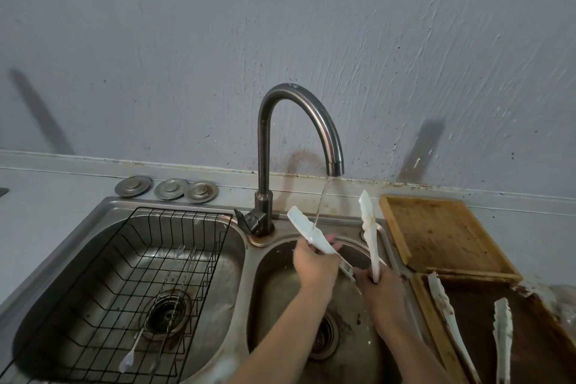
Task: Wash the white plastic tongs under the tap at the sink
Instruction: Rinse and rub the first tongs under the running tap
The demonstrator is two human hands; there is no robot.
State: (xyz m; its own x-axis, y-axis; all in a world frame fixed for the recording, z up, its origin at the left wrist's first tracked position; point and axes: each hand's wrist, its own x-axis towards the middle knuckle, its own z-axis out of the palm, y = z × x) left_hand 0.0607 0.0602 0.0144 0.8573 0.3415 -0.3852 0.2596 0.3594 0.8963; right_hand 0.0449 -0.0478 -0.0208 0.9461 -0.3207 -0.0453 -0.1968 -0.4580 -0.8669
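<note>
Dim, cool, even light. Soft diagonal shadows on wall (280, 25) above both hands. Wide-angle bowing at edges; lower corners soft. Faint sheen on tap (314, 109).

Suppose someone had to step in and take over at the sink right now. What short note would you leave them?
Left hand: gripping one arm of the white tongs, which sits under the water stream.
Right hand: holding the tongs at the hinge end; their other arm points up, brown stains showing.
Tap is running over the right sink basin.
Done: rinsing has begun.
Left: rinse the stained arm. A second dirty pair of tongs lies on the dark tray to the right, unwashed.
The rack in the left basin holds utensils.
</note>
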